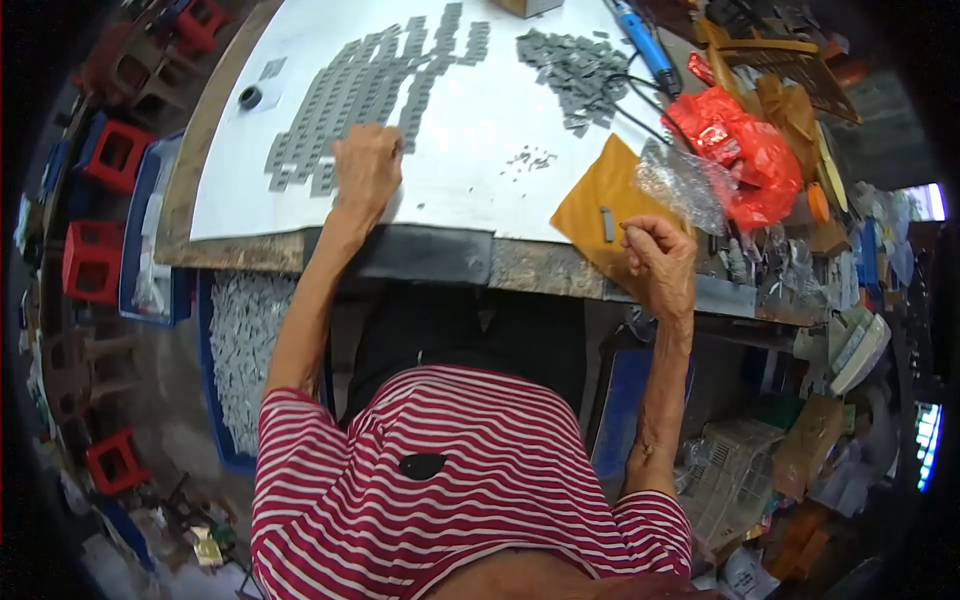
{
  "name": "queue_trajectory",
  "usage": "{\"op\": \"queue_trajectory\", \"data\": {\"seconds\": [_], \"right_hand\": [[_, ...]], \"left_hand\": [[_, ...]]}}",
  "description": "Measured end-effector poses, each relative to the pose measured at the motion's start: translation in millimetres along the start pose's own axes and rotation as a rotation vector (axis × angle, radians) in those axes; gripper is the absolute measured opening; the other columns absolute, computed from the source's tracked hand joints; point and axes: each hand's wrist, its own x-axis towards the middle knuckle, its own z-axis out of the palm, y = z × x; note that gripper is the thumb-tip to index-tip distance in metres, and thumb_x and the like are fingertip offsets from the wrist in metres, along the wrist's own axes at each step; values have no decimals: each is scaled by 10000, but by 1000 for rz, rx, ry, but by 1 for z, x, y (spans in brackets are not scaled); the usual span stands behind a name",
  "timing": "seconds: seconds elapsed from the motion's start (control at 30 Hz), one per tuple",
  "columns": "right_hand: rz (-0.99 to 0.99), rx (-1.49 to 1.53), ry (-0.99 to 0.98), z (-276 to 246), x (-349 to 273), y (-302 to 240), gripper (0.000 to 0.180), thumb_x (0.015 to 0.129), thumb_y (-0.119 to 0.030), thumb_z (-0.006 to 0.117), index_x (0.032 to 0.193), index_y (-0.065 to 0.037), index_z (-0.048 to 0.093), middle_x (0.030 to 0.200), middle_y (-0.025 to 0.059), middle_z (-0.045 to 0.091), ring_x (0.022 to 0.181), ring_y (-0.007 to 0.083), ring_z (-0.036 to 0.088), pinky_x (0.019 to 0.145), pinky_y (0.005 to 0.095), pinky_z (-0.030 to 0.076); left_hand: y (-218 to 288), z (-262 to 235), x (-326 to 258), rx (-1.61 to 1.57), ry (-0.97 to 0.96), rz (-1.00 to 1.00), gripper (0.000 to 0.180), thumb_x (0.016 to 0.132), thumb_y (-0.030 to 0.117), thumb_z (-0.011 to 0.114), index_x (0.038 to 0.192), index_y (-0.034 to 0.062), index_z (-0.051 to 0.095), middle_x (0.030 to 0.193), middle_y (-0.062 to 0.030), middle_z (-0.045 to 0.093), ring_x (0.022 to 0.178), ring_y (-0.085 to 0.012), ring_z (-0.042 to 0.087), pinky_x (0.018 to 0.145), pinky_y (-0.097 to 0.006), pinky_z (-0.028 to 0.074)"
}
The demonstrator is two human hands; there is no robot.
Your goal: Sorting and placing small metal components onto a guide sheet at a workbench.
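Observation:
My left hand (366, 172) is closed, knuckles up, at the near right part of rows of small flat grey pieces (345, 95) laid side by side on a white sheet (470, 110). Its fingertips are hidden, so I cannot see what they hold. My right hand (662, 255) has its thumb and fingers pinched together above a brown-yellow envelope-like sheet (590, 200). Anything in that pinch is too small to make out. Just left of its fingertips, a single grey piece (608, 224) lies on the brown-yellow sheet.
A loose heap of grey pieces (575, 78) lies at the back, with tiny scattered bits (528, 160) nearer. A blue pen-shaped electric tool (645, 45) with a black cable, a red plastic bag (735, 150) and clear wrap (680, 180) crowd the right. A black roll (250, 97) sits left.

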Motion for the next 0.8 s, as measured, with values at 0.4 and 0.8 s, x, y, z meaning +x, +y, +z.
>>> {"op": "queue_trajectory", "data": {"seconds": [0.4,0.8], "right_hand": [[-15,-161,-16,-20,32,-3,108,819,-56,538,860,30,589,664,13,544,519,47,471,465,168,380],[92,12,4,-49,7,5,111,831,-48,539,885,43,573,648,13,542,529,40,473,482,173,380]], "left_hand": [[66,66,128,-693,30,251,251,788,92,546,1024,8,555,973,-152,584,854,-259,566,774,-324,442],[92,160,237,-406,-135,420,458,844,438,429,1147,107,521,1136,-109,515,1021,-262,494,805,-426,397]]}}
